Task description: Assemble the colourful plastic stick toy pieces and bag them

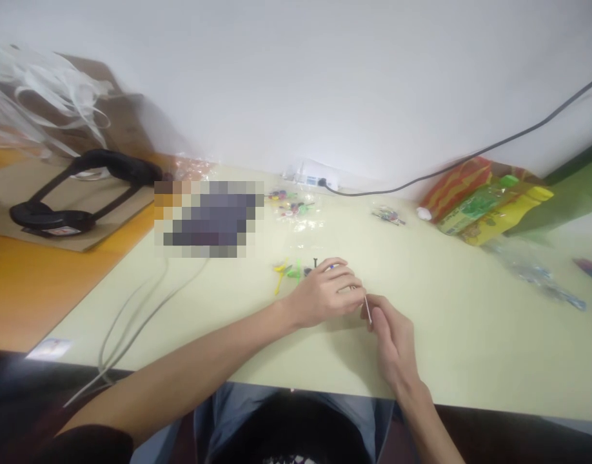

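My right hand (pixel 391 338) is closed in a pinch on a thin white stick (pixel 368 310), which tilts slightly between thumb and fingers. Its upper end meets the fingertips of my left hand (pixel 335 293). That left hand is palm down with fingers bent and drawn together; its thumb and whatever it may hold are hidden underneath. Just behind the left hand lies a small pile of coloured plastic pieces (pixel 290 270), yellow, green and dark, partly covered by the fingers.
Farther back lie more small coloured pieces (pixel 296 205) on clear plastic and another small bundle (pixel 389 215). A blurred-out dark object (pixel 213 219) is at left, beside a black frame (pixel 83 193). Snack bags (pixel 489 206) and a clear bag (pixel 532 270) lie right. A dark cable (pixel 422 175) crosses behind.
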The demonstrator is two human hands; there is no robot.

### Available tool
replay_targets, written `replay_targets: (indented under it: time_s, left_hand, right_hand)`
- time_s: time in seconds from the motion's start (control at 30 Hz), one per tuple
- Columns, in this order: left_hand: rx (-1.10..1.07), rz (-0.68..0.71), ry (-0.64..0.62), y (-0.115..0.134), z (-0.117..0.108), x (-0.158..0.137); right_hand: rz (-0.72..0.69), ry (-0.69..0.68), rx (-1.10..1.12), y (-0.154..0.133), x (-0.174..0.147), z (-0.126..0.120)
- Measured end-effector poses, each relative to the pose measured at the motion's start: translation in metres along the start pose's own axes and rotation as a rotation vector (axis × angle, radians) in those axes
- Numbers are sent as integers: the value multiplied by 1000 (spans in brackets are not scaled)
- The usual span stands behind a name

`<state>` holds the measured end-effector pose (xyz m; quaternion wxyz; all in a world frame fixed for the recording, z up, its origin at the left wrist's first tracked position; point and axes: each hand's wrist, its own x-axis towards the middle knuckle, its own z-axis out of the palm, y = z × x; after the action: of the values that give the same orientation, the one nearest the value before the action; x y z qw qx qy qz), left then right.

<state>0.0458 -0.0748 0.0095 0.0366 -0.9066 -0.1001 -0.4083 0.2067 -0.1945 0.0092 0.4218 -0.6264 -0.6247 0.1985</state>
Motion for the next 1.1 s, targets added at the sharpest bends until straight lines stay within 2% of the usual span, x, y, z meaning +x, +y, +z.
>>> replay_targets:
  time_s: [0.07, 0.2, 0.33, 0.43, 0.5, 0.73, 0.83, 0.93, 1.0, 1.1]
  left_hand:
    - [8, 8, 5, 0, -3, 0]
    - [-2, 18, 14, 1, -4, 0]
    - [-2, 4, 51, 1, 1, 0]
    - [-11, 8, 57, 3, 4, 0]
    - [-17, 2, 41, 5, 4, 0]
    - [-45, -82, 50, 11, -3, -2]
    - [-23, -155, 27, -7, -6, 1]
    - [20, -200, -41, -30, -1, 8]
    - [31, -179, -166, -37, 8, 13]
    - [102, -93, -379, -33, 31, 20]
  right_hand:
    - [56, -15, 62, -3, 2, 0]
    - [128, -15, 33, -2, 5, -1]
    - [28, -11, -40, 2, 2, -2]
    - [-89, 31, -151, 5, 0, 1]
    - [-108, 75, -224, 11, 0, 3]
    - [132, 314, -383, 46, 8, -19]
    - [131, 240, -421, 54, 7, -23]
    - [119, 138, -446, 56, 10, -16]
    - [106, 112, -487, 57, 15, -10]
    - [64, 82, -578, 57, 24, -6]
